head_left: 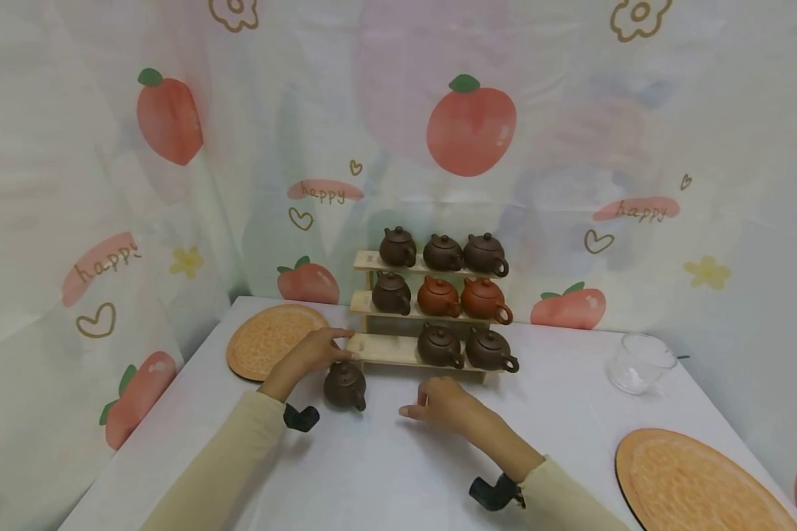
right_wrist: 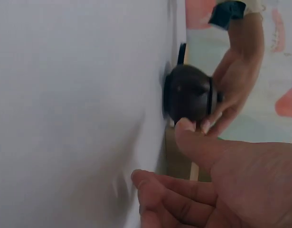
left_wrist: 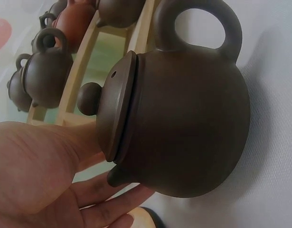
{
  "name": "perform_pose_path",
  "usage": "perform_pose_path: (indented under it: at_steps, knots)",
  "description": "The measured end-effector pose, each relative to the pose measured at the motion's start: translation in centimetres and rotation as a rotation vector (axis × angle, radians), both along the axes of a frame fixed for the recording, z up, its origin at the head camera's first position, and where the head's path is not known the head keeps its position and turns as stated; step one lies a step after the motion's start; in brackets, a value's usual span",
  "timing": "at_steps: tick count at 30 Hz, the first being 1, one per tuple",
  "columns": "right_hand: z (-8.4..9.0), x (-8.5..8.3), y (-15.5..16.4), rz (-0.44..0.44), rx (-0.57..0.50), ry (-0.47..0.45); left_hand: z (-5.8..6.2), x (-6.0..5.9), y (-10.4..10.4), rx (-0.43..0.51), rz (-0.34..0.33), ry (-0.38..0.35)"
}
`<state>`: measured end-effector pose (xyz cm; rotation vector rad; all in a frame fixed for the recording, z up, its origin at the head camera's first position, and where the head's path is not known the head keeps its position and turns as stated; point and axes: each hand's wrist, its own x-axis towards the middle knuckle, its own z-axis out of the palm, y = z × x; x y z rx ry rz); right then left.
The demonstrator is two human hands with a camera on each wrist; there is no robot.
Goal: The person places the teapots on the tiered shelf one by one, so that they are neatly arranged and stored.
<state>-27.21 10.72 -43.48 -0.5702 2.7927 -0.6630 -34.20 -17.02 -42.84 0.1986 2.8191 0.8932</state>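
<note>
A dark brown teapot point(head_left: 344, 388) with a round lid knob stands on the white table, just in front of the left end of a wooden three-tier rack point(head_left: 387, 346). My left hand point(head_left: 314, 351) is behind this teapot, its fingers extended around the spout side, seen close up in the left wrist view beside the lid point(left_wrist: 118, 107). Whether the fingertips touch the pot is hard to tell. My right hand point(head_left: 449, 403) hovers over the table before the rack, fingers loosely bent, holding nothing. In the right wrist view its thumb point(right_wrist: 195, 142) overlaps the teapot's outline.
Dark teapots point(head_left: 398, 248) fill the top tier; a dark one and two reddish teapots point(head_left: 438, 296) sit mid-tier; two dark teapots point(head_left: 440, 346) stand bottom right. Round orange mats point(head_left: 255, 346) lie back left and front right. A clear glass cup point(head_left: 640, 365) stands right.
</note>
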Motion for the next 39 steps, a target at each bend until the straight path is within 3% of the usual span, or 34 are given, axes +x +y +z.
perform_pose_path:
  at_steps: [8, 18, 22, 31, 39]
  knots:
    - [-0.9, 0.5, -4.6, 0.128, -0.074, 0.060, 0.0, 0.1, 0.0, -0.012, -0.022, 0.027]
    - [-1.0, 0.1, -8.5, 0.175, -0.101, 0.198, -0.1, 0.3, -0.2, 0.007, -0.012, 0.025]
    - [-0.8, 0.3, -8.4, 0.172, -0.068, 0.225, -0.1, 0.3, -0.2, 0.015, -0.014, 0.026]
    - [0.0, 1.4, -5.7, 0.188, -0.010, 0.186, 0.1, 0.5, -0.2, 0.015, -0.015, 0.027]
    - [-0.7, 1.4, -4.8, 0.221, -0.008, 0.127, 0.1, 0.4, -0.1, 0.011, -0.013, 0.031]
